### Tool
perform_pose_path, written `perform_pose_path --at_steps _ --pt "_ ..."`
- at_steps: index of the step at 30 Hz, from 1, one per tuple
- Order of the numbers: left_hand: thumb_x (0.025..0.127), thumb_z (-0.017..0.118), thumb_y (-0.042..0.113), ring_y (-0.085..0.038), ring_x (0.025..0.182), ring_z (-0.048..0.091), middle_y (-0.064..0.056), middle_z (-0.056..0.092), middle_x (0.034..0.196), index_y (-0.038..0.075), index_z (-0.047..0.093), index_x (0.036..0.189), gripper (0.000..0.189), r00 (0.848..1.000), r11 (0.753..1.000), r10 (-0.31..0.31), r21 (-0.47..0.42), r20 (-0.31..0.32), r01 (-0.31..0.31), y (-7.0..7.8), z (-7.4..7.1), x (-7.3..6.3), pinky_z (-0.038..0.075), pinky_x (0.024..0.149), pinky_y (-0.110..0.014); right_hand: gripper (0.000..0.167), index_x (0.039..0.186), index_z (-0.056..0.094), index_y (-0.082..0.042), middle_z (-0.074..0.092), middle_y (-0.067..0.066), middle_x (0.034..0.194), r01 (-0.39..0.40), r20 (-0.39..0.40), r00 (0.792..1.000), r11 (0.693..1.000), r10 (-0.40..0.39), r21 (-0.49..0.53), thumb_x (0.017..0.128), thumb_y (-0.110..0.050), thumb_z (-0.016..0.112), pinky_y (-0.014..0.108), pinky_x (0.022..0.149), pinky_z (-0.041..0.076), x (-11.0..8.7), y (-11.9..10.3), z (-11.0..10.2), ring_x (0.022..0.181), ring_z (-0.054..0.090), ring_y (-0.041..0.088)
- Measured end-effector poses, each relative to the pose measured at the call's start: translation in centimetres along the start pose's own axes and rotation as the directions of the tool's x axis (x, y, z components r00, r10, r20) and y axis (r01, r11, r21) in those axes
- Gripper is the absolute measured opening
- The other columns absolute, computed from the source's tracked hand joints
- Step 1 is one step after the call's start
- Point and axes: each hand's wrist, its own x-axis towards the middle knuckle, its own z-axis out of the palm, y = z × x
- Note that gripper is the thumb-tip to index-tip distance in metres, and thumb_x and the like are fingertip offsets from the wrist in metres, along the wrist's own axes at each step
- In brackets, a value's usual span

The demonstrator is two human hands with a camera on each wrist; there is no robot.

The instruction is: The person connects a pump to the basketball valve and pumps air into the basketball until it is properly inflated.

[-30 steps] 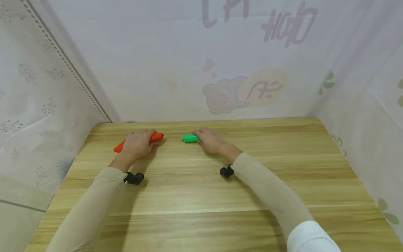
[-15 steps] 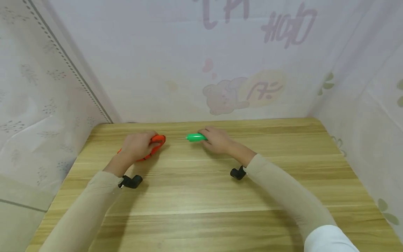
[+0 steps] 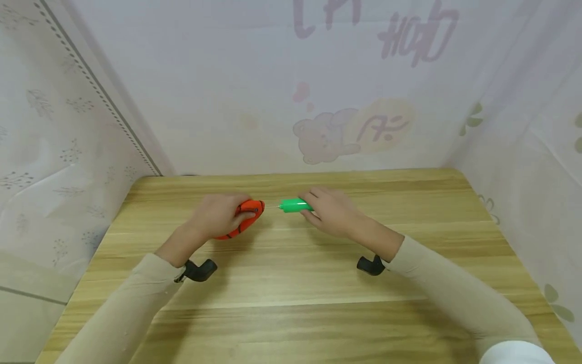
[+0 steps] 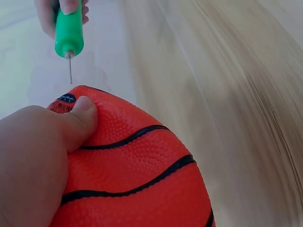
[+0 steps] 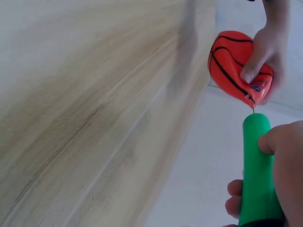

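A flattened, folded orange-red mini basketball (image 3: pixel 251 207) with black lines is gripped by my left hand (image 3: pixel 217 215). In the left wrist view the thumb (image 4: pixel 83 116) presses on the ball (image 4: pixel 128 165), beside a small dark label. My right hand (image 3: pixel 334 212) holds a green hand pump (image 3: pixel 294 205), its needle (image 3: pixel 273 207) facing the ball. The right wrist view shows fingers and thumb around the pump (image 5: pixel 258 165). The needle (image 4: pixel 70 68) tip is right by the ball's pointed end; I cannot tell whether it touches. Both things are held above the table.
A wood-grain table (image 3: pixel 291 303) lies beneath both hands. Pale printed cloth (image 3: pixel 218 101) hangs behind it and along both sides. A black wrist camera (image 3: pixel 200 271) sits on the left forearm, another black camera (image 3: pixel 370 265) on the right.
Both hands have moved right and a little nearer. The left hand has lifted and turned the ball, bringing it close to the pump. The needle has come into view.
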Motion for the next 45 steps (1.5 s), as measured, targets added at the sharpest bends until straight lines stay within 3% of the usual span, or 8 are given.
perform_pose_path --at_steps 8,13,24,32,41,45 --pt "0.091 0.078 0.034 -0.013 0.058 0.052 0.007 0.056 0.069 0.016 0.064 0.092 0.022 0.998 0.999 0.045 0.02 -0.042 -0.044 2.3 -0.6 0.3 0.042 0.049 -0.033 0.041 0.13 0.064 -0.004 0.066 0.007 0.105 -0.019 -0.047 0.999 0.999 0.017 -0.032 0.099 -0.03 0.067 0.031 0.068 0.053 -2.9 0.1 -1.0 0.083 0.06 0.017" --pt "0.09 0.079 0.034 -0.012 0.06 0.053 0.008 0.058 0.072 0.015 0.066 0.094 0.023 0.996 0.997 0.073 0.011 -0.055 -0.072 3.1 -0.2 0.5 0.043 0.051 -0.031 0.041 0.129 0.065 -0.004 0.066 0.006 0.104 -0.016 -0.072 0.997 0.999 0.012 -0.049 0.098 -0.031 0.068 0.031 0.065 0.053 -3.9 0.1 -1.0 0.083 0.06 0.017" --pt "0.09 0.079 0.036 -0.01 0.063 0.054 0.008 0.06 0.076 0.016 0.066 0.095 0.024 0.994 0.996 0.088 0.005 -0.059 -0.088 4.4 0.6 0.9 0.043 0.051 -0.029 0.041 0.128 0.066 -0.004 0.066 0.006 0.101 -0.023 -0.079 0.997 0.999 0.02 -0.045 0.098 -0.031 0.069 0.03 0.063 0.053 -4.6 0.0 -0.7 0.079 0.061 0.016" --pt "0.09 0.079 0.036 -0.012 0.062 0.054 0.007 0.058 0.074 0.014 0.065 0.093 0.027 0.995 0.997 0.083 0.007 -0.062 -0.083 4.6 1.0 1.0 0.044 0.051 -0.031 0.038 0.122 0.068 -0.006 0.068 0.004 0.098 -0.028 -0.069 0.997 0.992 0.02 -0.121 0.099 -0.035 0.067 0.029 0.058 0.053 -4.6 -0.7 -0.9 0.081 0.064 0.017" --pt "0.089 0.079 0.032 -0.011 0.061 0.052 0.009 0.055 0.073 0.017 0.064 0.088 0.022 0.992 0.995 0.093 -0.015 -0.091 -0.094 4.8 1.5 1.2 0.043 0.05 -0.031 0.037 0.114 0.069 -0.007 0.069 -0.001 0.091 -0.061 0.009 0.998 0.997 0.062 -0.052 0.101 -0.041 0.063 0.024 0.051 0.045 -4.5 -0.7 -0.6 0.065 0.058 0.01" --pt "0.09 0.079 0.031 -0.013 0.069 0.06 0.007 0.066 0.084 0.018 0.069 0.098 0.019 0.993 0.994 0.076 -0.075 -0.085 -0.083 4.8 1.6 1.3 0.047 0.054 -0.033 0.035 0.113 0.069 -0.008 0.065 -0.004 0.085 -0.111 0.053 0.993 0.992 0.108 0.056 0.101 -0.04 0.062 0.024 0.051 0.044 -4.4 -0.6 -0.6 0.061 0.054 0.008"
